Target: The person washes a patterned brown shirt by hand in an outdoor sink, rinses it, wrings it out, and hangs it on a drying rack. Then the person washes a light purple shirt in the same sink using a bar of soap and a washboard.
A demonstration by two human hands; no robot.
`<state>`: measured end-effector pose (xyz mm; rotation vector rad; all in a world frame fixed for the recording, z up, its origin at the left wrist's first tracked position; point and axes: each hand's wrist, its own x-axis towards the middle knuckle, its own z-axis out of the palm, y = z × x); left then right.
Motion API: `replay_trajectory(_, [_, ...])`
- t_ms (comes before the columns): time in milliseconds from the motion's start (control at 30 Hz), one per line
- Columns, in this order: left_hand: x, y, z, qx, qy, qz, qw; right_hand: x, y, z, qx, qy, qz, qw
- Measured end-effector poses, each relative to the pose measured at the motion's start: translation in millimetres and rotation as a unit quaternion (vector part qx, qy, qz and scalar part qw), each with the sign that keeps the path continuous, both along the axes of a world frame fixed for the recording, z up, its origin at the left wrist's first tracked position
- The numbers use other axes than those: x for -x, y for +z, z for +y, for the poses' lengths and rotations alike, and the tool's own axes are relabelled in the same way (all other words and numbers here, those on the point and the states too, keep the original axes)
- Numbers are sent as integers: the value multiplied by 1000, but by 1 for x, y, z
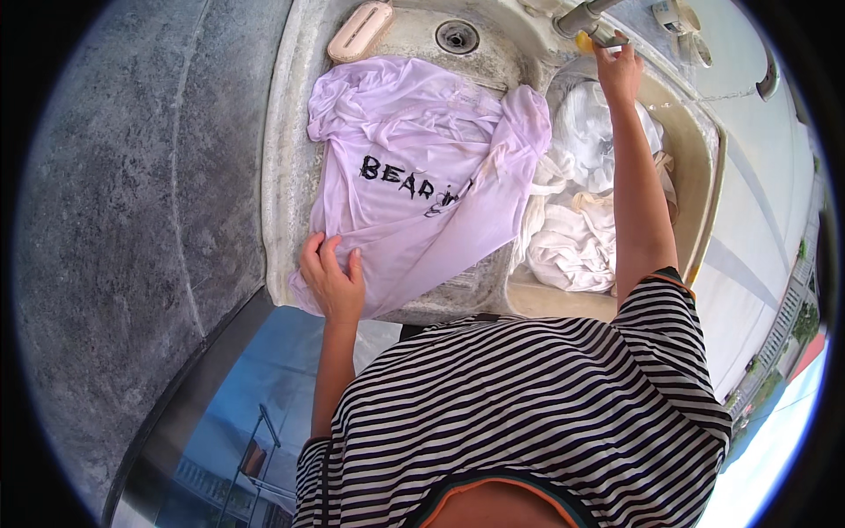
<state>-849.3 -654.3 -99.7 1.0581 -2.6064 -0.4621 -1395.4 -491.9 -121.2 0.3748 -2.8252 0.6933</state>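
A wet pale purple T-shirt (387, 211) with dark lettering lies spread over the washboard part of a white stone sink (280, 176). My left hand (336, 280) rests on its near left edge, fingers apart against the cloth. At the far right my right arm reaches across the basin (704, 189), and my right hand (619, 72) has its fingers round the grey handle of a tap (607, 37). Below that arm, white and cream clothes (572, 246) sit bunched in the basin, with a clear-looking wet patch among them.
A pink scrubbing brush or soap block (361, 32) lies at the far left of the sink, near the drain (457, 36). Another metal spout (768, 84) stands to the right, a thin stream beside it. A grey wall (132, 176) borders the left side. Small cups (676, 16) stand behind.
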Motion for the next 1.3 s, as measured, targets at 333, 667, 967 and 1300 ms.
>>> replay_trajectory(333, [7, 1, -3, 34, -1, 8, 999, 34, -6, 12, 154, -44, -220, 962])
replay_trajectory(667, [30, 33, 63, -24, -170, 56, 984, -233, 20, -14, 0, 328, -85, 941])
replay_trajectory(967, [18, 33, 73, -202, -265, 93, 938, -154, -33, -55, -208, 343, 84, 912])
replay_trajectory(1300, [-29, 36, 68, -187, -235, 114, 947, -341, -18, -108, 10, 607, 117, 786])
